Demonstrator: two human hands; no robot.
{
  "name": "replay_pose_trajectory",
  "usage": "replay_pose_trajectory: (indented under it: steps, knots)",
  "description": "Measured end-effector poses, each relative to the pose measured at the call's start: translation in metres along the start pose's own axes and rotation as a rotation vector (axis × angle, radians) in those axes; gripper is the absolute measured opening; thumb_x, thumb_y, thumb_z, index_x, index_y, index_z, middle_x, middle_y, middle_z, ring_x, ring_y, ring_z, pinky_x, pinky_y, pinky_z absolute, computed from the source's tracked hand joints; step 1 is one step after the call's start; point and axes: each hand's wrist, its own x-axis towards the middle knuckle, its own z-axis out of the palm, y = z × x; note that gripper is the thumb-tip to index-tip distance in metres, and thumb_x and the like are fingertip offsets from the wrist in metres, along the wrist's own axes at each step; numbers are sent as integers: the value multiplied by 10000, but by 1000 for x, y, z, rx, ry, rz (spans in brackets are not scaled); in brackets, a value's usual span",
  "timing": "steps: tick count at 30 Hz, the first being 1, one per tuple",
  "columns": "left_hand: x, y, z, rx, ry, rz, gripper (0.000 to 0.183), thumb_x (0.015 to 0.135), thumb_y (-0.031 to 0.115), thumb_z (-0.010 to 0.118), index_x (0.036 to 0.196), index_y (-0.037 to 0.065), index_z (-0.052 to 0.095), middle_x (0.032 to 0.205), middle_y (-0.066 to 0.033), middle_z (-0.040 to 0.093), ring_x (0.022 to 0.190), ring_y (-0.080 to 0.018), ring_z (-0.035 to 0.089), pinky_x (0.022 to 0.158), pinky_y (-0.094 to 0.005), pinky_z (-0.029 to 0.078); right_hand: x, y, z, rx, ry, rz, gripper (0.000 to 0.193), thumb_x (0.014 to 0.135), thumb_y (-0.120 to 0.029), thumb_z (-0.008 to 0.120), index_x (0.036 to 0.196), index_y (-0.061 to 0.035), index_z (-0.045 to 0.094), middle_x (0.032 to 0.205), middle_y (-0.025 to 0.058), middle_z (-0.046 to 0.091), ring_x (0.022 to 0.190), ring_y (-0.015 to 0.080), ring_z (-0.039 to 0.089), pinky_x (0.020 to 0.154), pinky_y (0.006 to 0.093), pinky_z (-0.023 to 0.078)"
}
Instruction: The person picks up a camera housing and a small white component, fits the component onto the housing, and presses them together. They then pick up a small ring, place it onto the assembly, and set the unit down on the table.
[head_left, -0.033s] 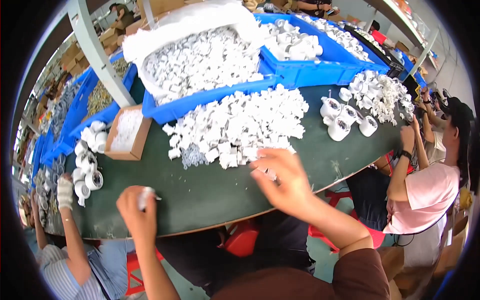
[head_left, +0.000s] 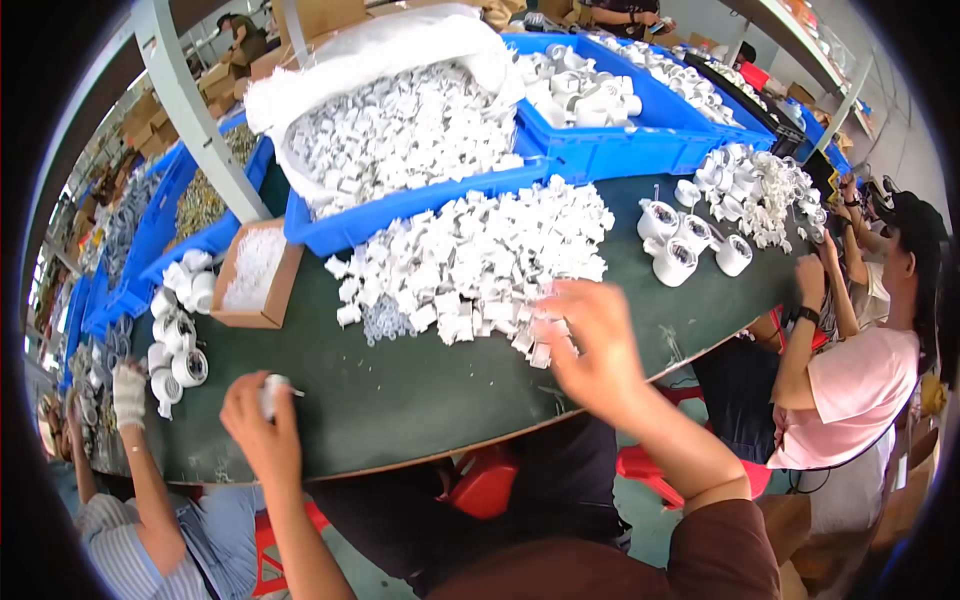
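Observation:
My left hand (head_left: 262, 425) is closed on a small white plastic part (head_left: 271, 394) with a thin pin sticking out of its side, just above the green table top. My right hand (head_left: 600, 350) is at the near right edge of a heap of white plastic pieces (head_left: 480, 245). Its fingers are smeared by motion, so I cannot make out whether they hold a piece. Several loose white pieces (head_left: 538, 352) lie right beside its thumb. A small cluster of translucent grey rings (head_left: 386, 320) sits at the heap's near left edge.
Behind the heap stands a blue bin (head_left: 345, 232) lined with white plastic, full of white pieces. An open cardboard box (head_left: 262, 315) is at the left, near white round assemblies (head_left: 188, 366). More round assemblies (head_left: 675, 262) stand right. Co-workers sit on both sides.
My right hand has moved to the right along the heap's near edge, and white pieces now show where it was. My left hand has shifted slightly left, still with its white part.

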Motion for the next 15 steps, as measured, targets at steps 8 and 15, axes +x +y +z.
replay_pose_trajectory:
  steps: [8, 15]
  knots:
    - [5, -77, 36, 124, 80, 55, 856, 929, 283, 719, 1583, 13, 238, 1634, -270, 188, 1481, -472, 206, 1195, -543, 211, -29, 145, -79, -774, -52, 383, 622, 921, -431, 700, 1443, -157, 502, 1457, 269, 424, 1308, 469, 406, 1059, 560, 359]
    - [-4, 51, 7, -102, 159, 17, 501, 911, 95, 680, 1377, 6, 521, 1435, -214, 458, 1309, -378, 422, 1113, -476, 305, -28, 134, -91, -301, 17, 609, 546, 922, -229, 737, 1397, -89, 506, 1254, 167, 578, 1170, 273, 564, 969, 375, 466]
